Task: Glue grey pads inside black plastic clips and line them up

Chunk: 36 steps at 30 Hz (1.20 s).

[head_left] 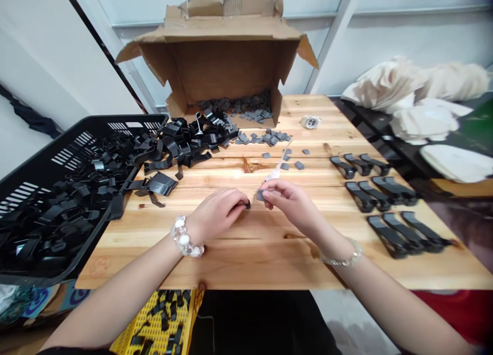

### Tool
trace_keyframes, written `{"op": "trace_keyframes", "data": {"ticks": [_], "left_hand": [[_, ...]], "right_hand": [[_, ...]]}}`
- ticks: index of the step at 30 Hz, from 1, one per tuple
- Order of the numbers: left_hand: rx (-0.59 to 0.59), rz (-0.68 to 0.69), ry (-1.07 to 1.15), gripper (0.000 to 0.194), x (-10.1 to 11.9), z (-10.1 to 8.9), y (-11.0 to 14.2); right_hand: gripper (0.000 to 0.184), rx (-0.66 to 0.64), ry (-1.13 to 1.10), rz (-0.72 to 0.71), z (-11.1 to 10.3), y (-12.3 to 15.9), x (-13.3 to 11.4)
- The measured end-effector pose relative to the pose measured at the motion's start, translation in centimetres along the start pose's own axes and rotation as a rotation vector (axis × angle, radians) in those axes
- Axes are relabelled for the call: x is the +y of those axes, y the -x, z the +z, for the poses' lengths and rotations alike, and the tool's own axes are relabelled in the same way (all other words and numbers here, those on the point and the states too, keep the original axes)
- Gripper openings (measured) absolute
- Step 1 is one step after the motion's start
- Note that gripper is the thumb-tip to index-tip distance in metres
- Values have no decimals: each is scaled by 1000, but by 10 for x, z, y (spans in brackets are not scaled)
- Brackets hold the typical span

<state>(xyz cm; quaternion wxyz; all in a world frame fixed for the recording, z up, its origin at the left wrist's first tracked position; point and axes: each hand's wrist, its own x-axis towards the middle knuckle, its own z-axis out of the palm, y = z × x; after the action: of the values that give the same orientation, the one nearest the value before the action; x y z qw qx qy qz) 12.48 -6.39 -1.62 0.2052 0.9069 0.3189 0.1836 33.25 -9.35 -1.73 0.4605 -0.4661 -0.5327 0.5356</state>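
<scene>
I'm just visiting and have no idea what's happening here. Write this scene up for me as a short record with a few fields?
Left hand: pinching a small black piece
Right hand: pinching a small grey square, with a white strip rising from it
Work surface: wooden table
On the table: scattered grey squares, a heap of black pieces, rows of long black pieces
Containers: black plastic basket full of black pieces, open cardboard box holding grey squares, yellow crate below the table

On the worktop [435, 273] a tape roll [310, 122] is laid; cloth bundles [416, 90] are heaped to its right, a yellow crate [154, 324] below it.
</scene>
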Motion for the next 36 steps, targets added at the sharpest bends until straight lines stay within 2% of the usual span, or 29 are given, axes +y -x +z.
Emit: {"op": "trace_keyframes", "data": {"ticks": [4,6,8,10,12,15,17,19,23,27,29,33,36], "left_hand": [[-41,-16,141,21,-1,-4,2],[-70,2,112,35,-8,-10,2],[-163,28,64,46,-14,-13,1],[-239,43,41,39,-18,-11,-1],[-260,31,30,29,-19,-7,-2],[-236,-96,74,25,-17,-1,-3],[-202,-199,160,23,-14,0,-3],[-176,-245,267,19,-10,-1,-3],[-156,-227,469,14,-7,-3,-2],[-38,-227,638,14,-7,-4,-1],[-5,-228,739,14,-7,-4,-1],[-22,-236,953,21,-3,-4,-1],[-38,-212,1012,27,-1,-4,-2]], "right_hand": [[17,6,0,7,-3,-1,-3],[15,-25,-2,26,-3,-1,-4],[14,-58,-12,47,-1,-1,-4],[13,-81,-25,65,1,-1,-2],[12,-99,-40,82,3,0,-1],[11,-122,-59,109,4,0,1],[11,-132,-77,111,5,1,2],[11,-135,-101,91,5,2,2],[9,-103,-120,-32,7,4,2],[3,-93,-114,-186,9,6,-1],[6,-89,-124,-225,9,8,-2],[14,-81,-121,-263,10,9,-1],[13,-84,-112,-278,11,9,-1]]}}
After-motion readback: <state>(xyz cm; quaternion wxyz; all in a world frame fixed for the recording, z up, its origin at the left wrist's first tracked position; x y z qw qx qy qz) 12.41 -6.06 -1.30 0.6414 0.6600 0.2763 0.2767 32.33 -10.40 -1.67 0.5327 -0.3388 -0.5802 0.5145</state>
